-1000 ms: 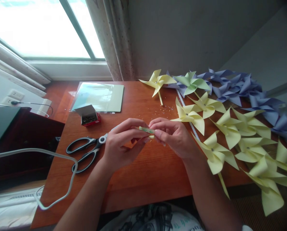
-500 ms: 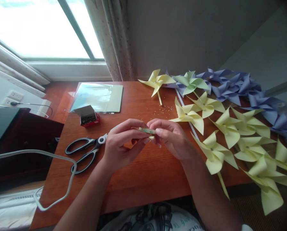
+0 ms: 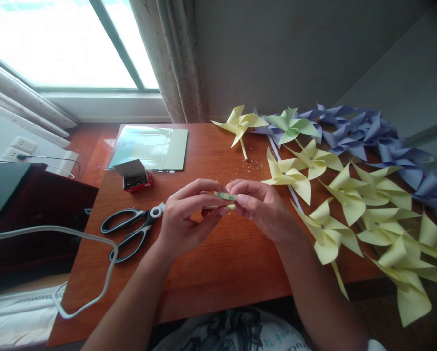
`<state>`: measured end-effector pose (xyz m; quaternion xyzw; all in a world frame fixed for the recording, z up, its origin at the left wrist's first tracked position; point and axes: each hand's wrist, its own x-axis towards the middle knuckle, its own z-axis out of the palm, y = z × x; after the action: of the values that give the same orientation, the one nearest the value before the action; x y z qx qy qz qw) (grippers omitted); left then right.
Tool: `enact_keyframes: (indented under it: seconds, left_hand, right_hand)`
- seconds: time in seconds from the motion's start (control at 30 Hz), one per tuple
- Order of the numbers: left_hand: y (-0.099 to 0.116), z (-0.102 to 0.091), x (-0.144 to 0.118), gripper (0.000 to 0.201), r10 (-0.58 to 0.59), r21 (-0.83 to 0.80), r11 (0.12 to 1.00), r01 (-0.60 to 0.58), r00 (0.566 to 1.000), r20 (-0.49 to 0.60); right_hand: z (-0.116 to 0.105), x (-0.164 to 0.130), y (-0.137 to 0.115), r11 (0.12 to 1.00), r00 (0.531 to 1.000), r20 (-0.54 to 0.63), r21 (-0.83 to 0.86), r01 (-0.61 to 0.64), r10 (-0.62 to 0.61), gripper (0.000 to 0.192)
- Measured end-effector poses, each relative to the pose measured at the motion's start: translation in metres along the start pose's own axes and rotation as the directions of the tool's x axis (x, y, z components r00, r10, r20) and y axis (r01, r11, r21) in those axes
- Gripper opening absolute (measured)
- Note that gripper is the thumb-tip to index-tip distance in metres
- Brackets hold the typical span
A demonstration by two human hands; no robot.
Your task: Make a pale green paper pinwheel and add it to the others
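- Scissors (image 3: pixel 130 229) lie left on the bench (image 3: pixel 211 273).
- Left hand (image 3: pixel 184 219) pinches the left end of a small green strip (image 3: pixel 225 196), above mid-bench.
- Right hand (image 3: pixel 262 207) pinches its right end.
- Yellow pinwheels (image 3: pixel 350 204) lie right.

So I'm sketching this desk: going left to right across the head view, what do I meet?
White cable → scissors → left hand → small rolled strip → right hand → yellow pinwheels.

Small green-and-yellow paper roll (image 3: pixel 225 196), level, pinched above the table's middle.
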<state>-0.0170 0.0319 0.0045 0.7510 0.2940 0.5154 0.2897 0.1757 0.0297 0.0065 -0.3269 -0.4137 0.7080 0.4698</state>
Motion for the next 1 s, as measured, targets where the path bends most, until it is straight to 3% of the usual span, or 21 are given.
enact_keyframes:
  seconds: [1.0]
  left_hand:
    - [0.0037,0.0008,0.0029,0.022,0.004,0.016,1.0,-0.004,1.0,-0.009]
  right_hand:
    - [0.0028,0.0003,0.0004,0.999,1.0,-0.002,0.036,-0.025,0.025,0.005]
